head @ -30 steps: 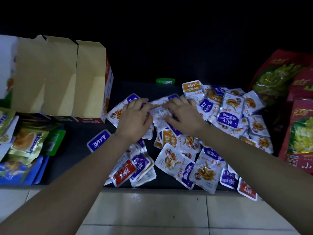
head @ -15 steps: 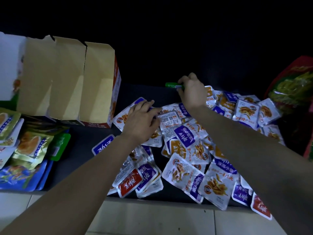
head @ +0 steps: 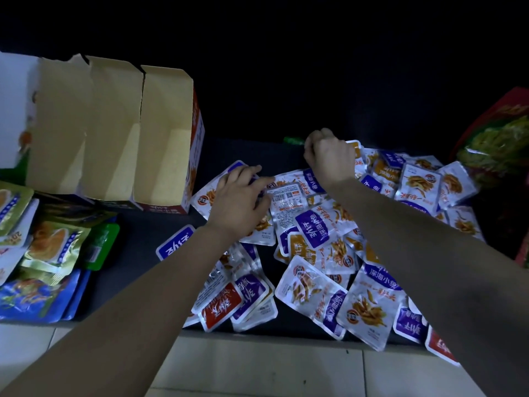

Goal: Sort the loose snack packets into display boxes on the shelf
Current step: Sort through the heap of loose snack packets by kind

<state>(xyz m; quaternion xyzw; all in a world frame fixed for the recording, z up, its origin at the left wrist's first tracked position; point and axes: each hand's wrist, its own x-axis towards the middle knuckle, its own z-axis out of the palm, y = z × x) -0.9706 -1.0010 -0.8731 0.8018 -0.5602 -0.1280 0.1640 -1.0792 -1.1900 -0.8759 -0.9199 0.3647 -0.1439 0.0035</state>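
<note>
Right hand reached back toward one green packet.

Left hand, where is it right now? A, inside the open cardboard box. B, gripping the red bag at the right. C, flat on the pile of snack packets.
C: the left hand lies with fingers spread on the snack packets, clear of the cardboard box.

Shop; shelf of snack packets

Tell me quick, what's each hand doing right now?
Left hand: open, flat on the silver foil snack packets.
Right hand: curled, apparently pinching a small green packet.
</note>
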